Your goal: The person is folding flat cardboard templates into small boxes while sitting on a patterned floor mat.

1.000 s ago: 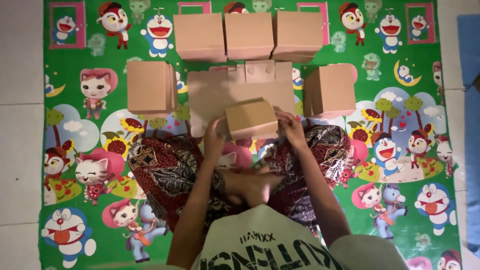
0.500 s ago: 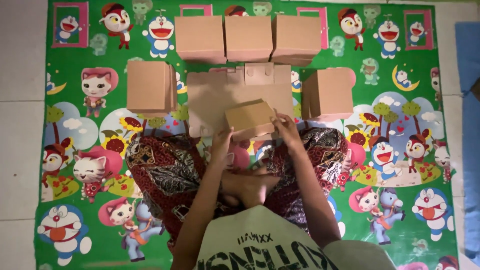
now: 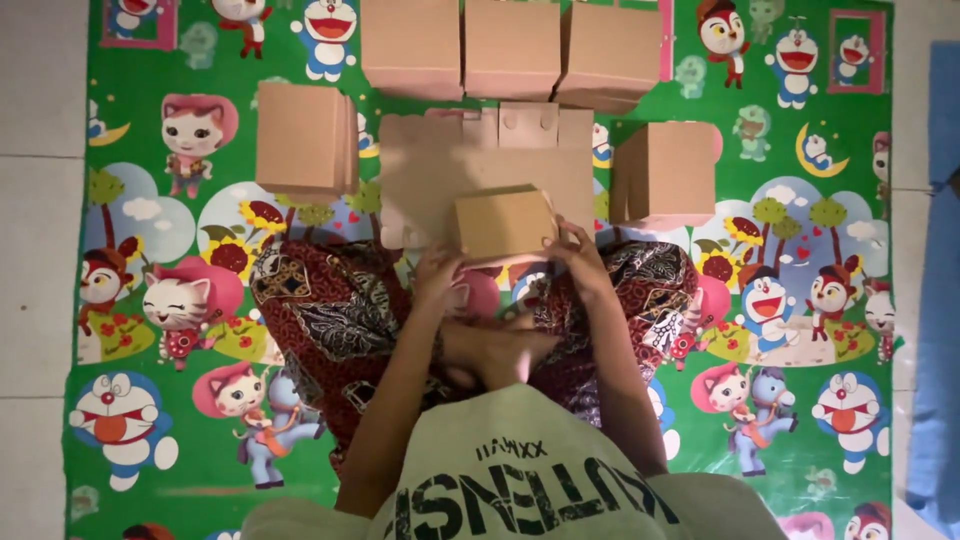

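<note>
I hold a small brown cardboard box [image 3: 503,222] in front of me with both hands, just above my crossed legs. My left hand [image 3: 437,272] grips its lower left corner. My right hand [image 3: 578,258] grips its lower right edge, fingers up along the side. Under and behind the box lies a flat, unfolded cardboard blank [image 3: 440,170] on the mat.
Three folded boxes [image 3: 510,45] stand in a row at the far edge of the green cartoon mat [image 3: 150,400]. A stack of flat cardboard [image 3: 303,138] lies at the left, another folded box [image 3: 668,172] at the right. Pale floor tiles [image 3: 35,250] border the mat.
The box has tilted slightly and both hands have shifted along its lower edge. The view has moved a little closer.
</note>
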